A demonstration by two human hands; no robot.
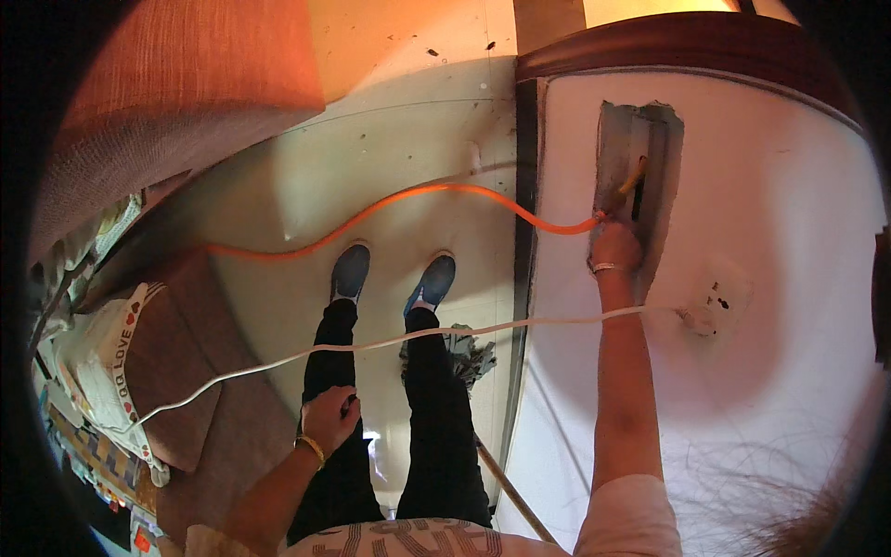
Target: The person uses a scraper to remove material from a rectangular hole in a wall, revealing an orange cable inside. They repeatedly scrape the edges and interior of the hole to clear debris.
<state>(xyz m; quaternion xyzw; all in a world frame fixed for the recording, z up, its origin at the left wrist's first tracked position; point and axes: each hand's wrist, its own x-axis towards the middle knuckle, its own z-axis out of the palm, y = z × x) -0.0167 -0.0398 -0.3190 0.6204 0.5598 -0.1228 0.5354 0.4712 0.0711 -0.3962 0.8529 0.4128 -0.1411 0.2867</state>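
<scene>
- My right hand is raised to the white wall, closed around the end of the orange cable right at the lower edge of the rough rectangular wall opening; the fingers are curled tight, with a thin bracelet at the wrist.
- A yellowish length of that cable goes on upward from my fist into the grey recess of the opening.
- The orange cable runs from my right hand leftward in a long wave across the pale floor, ending near the brown seat at my left.
- My left hand hangs low beside my left thigh, fingers closed around a small dark object; I cannot tell what it is. A yellow bangle sits at that wrist.
- A white cord crosses in front of my legs and over my right forearm to a round white wall socket, just right of that arm.
- My 2 blue shoes stand side by side on the floor, close to the wall's dark edge.
- At my left, a white fabric bag with a lettered strap lies against the brown seat, patterned items below it.
- A wooden stick leans near my right leg, below a grey rag-like bundle.
</scene>
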